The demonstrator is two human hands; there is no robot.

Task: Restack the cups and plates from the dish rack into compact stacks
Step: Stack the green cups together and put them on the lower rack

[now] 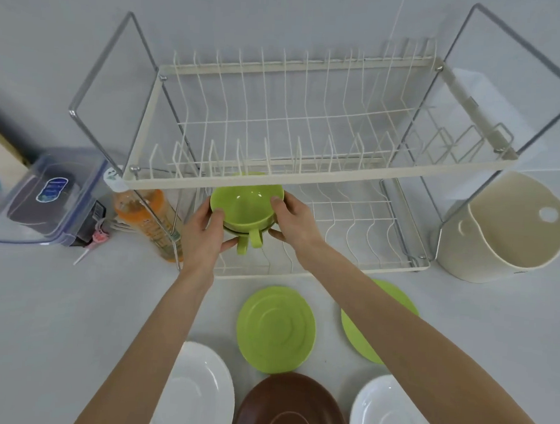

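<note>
A stack of green cups sits at the lower tier of the white wire dish rack, handles pointing toward me. My left hand grips the stack's left side and my right hand grips its right side. On the table in front of the rack lie a green saucer, a second green saucer partly under my right forearm, two white saucers and a brown plate.
A cream utensil holder stands right of the rack. To the left are an orange bottle and a clear lidded container. The rack's upper tier holds nothing.
</note>
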